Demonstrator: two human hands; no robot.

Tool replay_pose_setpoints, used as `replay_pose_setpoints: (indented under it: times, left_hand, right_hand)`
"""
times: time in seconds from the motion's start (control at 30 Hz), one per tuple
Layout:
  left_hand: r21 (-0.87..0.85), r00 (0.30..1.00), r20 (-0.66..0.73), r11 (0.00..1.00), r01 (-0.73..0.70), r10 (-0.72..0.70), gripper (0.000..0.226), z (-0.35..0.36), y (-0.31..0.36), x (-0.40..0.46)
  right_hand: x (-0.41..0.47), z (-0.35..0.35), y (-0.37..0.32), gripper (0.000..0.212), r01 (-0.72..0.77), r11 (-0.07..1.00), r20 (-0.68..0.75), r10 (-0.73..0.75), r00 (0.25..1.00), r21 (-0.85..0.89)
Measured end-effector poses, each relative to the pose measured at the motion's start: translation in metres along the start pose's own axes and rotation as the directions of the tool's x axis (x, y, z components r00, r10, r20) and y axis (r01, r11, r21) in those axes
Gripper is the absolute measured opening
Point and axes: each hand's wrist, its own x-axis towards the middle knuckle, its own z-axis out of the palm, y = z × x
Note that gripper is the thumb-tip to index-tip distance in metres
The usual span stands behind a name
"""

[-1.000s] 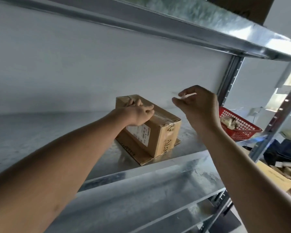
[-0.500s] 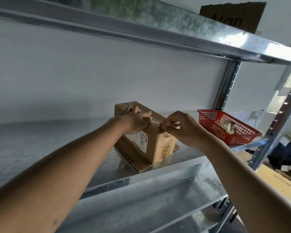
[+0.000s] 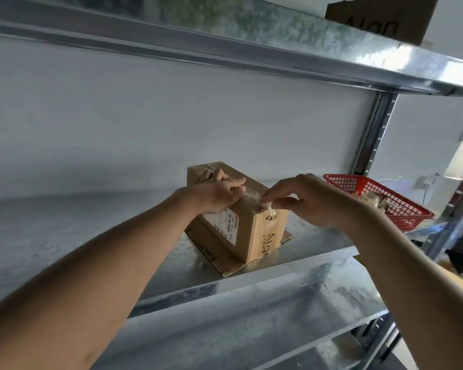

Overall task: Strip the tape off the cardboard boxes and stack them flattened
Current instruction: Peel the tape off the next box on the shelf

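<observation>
My right grip (image 3: 298, 201) was pinched shut on a crumpled end of clear tape (image 3: 265, 205) at the near top corner of the cardboard box (image 3: 254, 233), thumb and forefinger tips pressed together on the film just above the box edge. My left grip (image 3: 219, 192) lay closed over the top of the same box, fingers curled down onto the taped seam and holding the box in place, its knuckles close to the fingertips of my right hand.

The box stood upright on a flattened piece of cardboard (image 3: 211, 251), which lay flat on the galvanised metal shelf (image 3: 91, 222) near its front lip. A white shipping label (image 3: 223, 224) covered part of the box's left face, and dark printed letters ran down its near end face. The tape strip ran along the top of the box from under my left hand to the corner where my right hand had it.

To the right, on the same shelf and well apart from the box, sat a red plastic basket (image 3: 401, 209) with some pale wadded scraps (image 3: 372, 201) inside; I could not tell exactly what they were. Above, on the upper shelf (image 3: 278, 46), a brown cardboard sheet (image 3: 380, 20) with dark lettering stood against the wall. A slotted steel upright (image 3: 372, 134) rose behind the basket, and the white wall (image 3: 145, 124) filled the back.
</observation>
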Motion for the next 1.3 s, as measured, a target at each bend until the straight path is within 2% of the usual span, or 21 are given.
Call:
replay_pose_setpoints:
  times: [0.07,0.13,0.23,0.3,0.37,0.4,0.47,0.57,0.77,0.87,0.93,1.03,1.1,1.13,1.2,1.27,1.3]
  left_hand:
    - [0.013,1.000,0.008,1.000,0.006,-0.007,0.054,-0.001,0.002,-0.002]
    - [0.009,1.000,0.016,1.000,0.010,-0.010,0.054,-0.003,0.004,-0.003]
    - [-0.007,1.000,0.021,1.000,0.009,-0.008,0.054,-0.004,0.005,-0.005]
    - [-0.009,1.000,0.023,1.000,0.008,-0.008,0.055,-0.004,0.005,-0.006]
    - [-0.011,1.000,0.024,1.000,0.010,-0.010,0.055,-0.004,0.005,-0.006]
    - [-0.013,1.000,0.024,1.000,0.010,-0.010,0.055,-0.004,0.005,-0.006]
    - [-0.011,1.000,0.028,1.000,0.011,-0.011,0.055,-0.004,0.005,-0.005]
    - [0.002,0.999,0.028,1.000,0.020,-0.020,0.055,-0.002,0.004,-0.003]
    - [-0.019,0.999,0.014,0.999,0.035,-0.034,0.055,-0.002,0.005,-0.002]
    - [-0.011,0.999,0.017,0.999,0.033,-0.032,0.054,-0.003,0.007,-0.004]
    - [-0.020,0.999,0.027,0.999,0.036,-0.035,0.053,-0.004,0.008,-0.005]
    - [-0.029,0.998,0.031,0.998,0.053,-0.052,0.051,-0.005,0.010,-0.005]
    - [-0.045,0.998,0.022,0.997,0.058,-0.057,0.050,-0.004,0.011,-0.004]
    - [-0.054,0.998,0.016,0.997,0.059,-0.058,0.049,-0.003,0.010,-0.003]
    - [-0.052,0.998,0.000,0.997,0.060,-0.060,0.049,0.001,0.008,0.001]
    - [-0.032,0.998,-0.024,0.998,0.061,-0.062,0.051,0.006,0.007,0.006]
    - [-0.033,0.998,-0.034,0.998,0.058,-0.060,0.051,0.009,0.007,0.009]
  right_hand:
    - [-0.002,0.004,-0.003,0.016,0.046,0.998,-0.164,-0.052,0.985,-0.044]
    - [-0.003,0.010,-0.004,0.012,0.070,0.997,-0.267,-0.072,0.961,-0.014]
    - [0.000,0.017,-0.004,0.020,0.036,0.992,-0.365,0.011,0.931,0.121]
    - [0.001,0.020,-0.004,0.034,0.013,0.983,-0.388,0.059,0.920,0.181]
    - [0.000,0.022,-0.005,0.052,0.051,0.981,-0.396,0.028,0.918,0.186]
    - [-0.001,0.023,-0.005,0.050,0.080,0.986,-0.399,-0.015,0.917,0.146]
    - [-0.003,0.025,-0.007,0.029,0.107,0.994,-0.406,-0.096,0.909,0.005]
    - [-0.008,0.029,-0.007,0.015,0.095,0.992,-0.398,-0.120,0.909,-0.081]
    - [-0.021,0.021,-0.007,0.023,0.107,0.994,-0.249,-0.111,0.962,-0.028]
    - [-0.029,0.021,-0.008,0.043,0.106,0.994,-0.261,-0.109,0.959,-0.024]
    - [-0.033,0.024,-0.011,0.047,0.115,0.993,-0.345,-0.113,0.932,-0.014]
    - [-0.031,0.030,-0.015,0.027,0.163,0.969,-0.472,-0.234,0.850,-0.186]
    - [-0.033,0.036,-0.015,0.021,0.189,0.953,-0.532,-0.290,0.796,-0.237]
    - [-0.036,0.040,-0.015,0.021,0.191,0.963,-0.582,-0.268,0.768,-0.192]
    - [-0.041,0.046,-0.018,0.019,0.216,0.975,-0.697,-0.124,0.707,0.045]
    - [-0.039,0.049,-0.023,0.016,0.275,0.922,-0.745,0.023,0.667,0.274]
    - [-0.035,0.049,-0.025,0.014,0.278,0.890,-0.732,0.086,0.676,0.361]
